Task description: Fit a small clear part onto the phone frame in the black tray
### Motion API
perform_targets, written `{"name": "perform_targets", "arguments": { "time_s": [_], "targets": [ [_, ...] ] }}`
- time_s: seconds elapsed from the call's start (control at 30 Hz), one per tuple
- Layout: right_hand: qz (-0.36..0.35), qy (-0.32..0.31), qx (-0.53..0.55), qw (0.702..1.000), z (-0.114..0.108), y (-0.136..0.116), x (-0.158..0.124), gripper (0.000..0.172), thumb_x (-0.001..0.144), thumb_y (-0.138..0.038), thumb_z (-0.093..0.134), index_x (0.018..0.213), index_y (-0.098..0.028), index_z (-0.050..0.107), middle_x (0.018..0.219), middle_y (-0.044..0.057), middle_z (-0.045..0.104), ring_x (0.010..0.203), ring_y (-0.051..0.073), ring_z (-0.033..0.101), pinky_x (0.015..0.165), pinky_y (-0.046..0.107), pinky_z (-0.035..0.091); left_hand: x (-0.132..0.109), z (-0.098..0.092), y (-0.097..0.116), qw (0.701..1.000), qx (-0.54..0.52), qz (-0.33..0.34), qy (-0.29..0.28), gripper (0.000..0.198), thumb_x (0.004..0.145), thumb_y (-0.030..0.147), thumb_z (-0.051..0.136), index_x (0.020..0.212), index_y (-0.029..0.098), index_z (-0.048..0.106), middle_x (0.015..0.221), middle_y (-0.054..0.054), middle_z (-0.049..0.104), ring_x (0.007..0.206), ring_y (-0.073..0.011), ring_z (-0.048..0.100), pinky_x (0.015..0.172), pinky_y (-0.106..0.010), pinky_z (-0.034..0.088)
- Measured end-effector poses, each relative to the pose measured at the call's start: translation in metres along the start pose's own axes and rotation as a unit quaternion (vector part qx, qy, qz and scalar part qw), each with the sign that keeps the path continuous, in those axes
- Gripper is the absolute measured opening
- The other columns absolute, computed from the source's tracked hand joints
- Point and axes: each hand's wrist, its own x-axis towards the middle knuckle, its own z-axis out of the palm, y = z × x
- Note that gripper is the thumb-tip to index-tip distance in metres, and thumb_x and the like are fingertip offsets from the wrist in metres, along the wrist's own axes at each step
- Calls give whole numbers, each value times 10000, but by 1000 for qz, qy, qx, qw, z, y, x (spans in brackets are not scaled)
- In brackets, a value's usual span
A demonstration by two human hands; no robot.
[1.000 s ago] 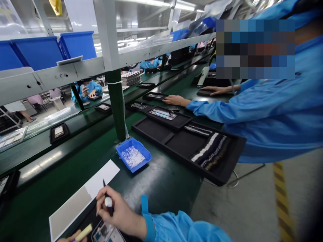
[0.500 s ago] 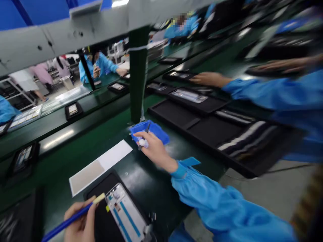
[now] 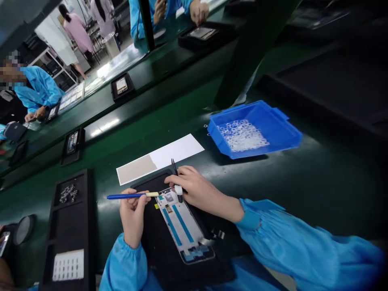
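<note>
Your left hand (image 3: 132, 214) is closed around a blue stick (image 3: 129, 196) with a pale tip, and it holds the stick almost level, with the tip pointing to the right. Your right hand (image 3: 194, 188) is clenched on black tweezers (image 3: 175, 178); their upper end stands up above your fingers, and the lower end comes down beside a white cap on your fingertip. Both tools meet at the top edge of the phone frame (image 3: 182, 226), which lies just under your hands, between them.

The phone frame is a long white piece with two blue strips along its length and small parts at the upper end. It lies at an angle in a black tray (image 3: 157, 246), with its top toward your hands and its bottom toward your body.

The tray rests on a dark green table (image 3: 318, 178). Behind your hands lies a sheet (image 3: 159, 159), one half white and one half grey. To the right, well apart from your hands, stands a blue bin (image 3: 287, 135) with many small clear rings inside. On the left is a long black holder (image 3: 69, 226) with small metal parts in the upper compartment and a white card in the lower one. Further away, people in blue coats work at other green tables.
</note>
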Motion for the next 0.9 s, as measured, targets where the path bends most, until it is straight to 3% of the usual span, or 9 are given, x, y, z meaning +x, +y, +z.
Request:
{"name": "perform_targets", "arguments": {
  "time_s": [0.17,0.33,0.5,0.7,0.9],
  "targets": [
    [21,-22,17,999,-1,-2,0,398,671,74,419,942,-170,580,721,25,518,739,209,490,766,336,365,3,0,0,1000,-8,-23,-4,457,791,444,751,990,176,439,891,-107,734,705,-190,718,679,-283,608],
    [20,17,53,998,6,-10,0,261,752,27,429,887,-162,548,735,25,547,711,193,496,725,328,331,-3,-2,0,999,25,6,-35,412,817,446,736,962,176,460,897,-97,732,743,-198,722,694,-294,617],
    [52,11,58,997,11,-14,-3,237,770,13,438,879,-175,532,748,25,566,737,202,518,735,331,325,-12,-5,-2,987,128,74,-64,272,893,388,676,954,167,529,940,-87,707,875,-222,715,734,-302,613],
    [61,9,108,992,7,-10,-3,269,754,10,460,918,-188,541,755,6,564,719,196,512,733,322,340,-12,2,3,938,265,209,-85,155,942,332,624,965,183,591,941,-66,697,932,-213,692,783,-313,581],
    [73,-18,132,988,3,-6,-5,278,808,13,449,960,-196,551,790,20,545,759,208,517,749,322,389,-10,10,11,922,292,231,-103,165,954,341,609,964,178,589,925,-68,697,899,-207,701,755,-300,586]
  ]
}}
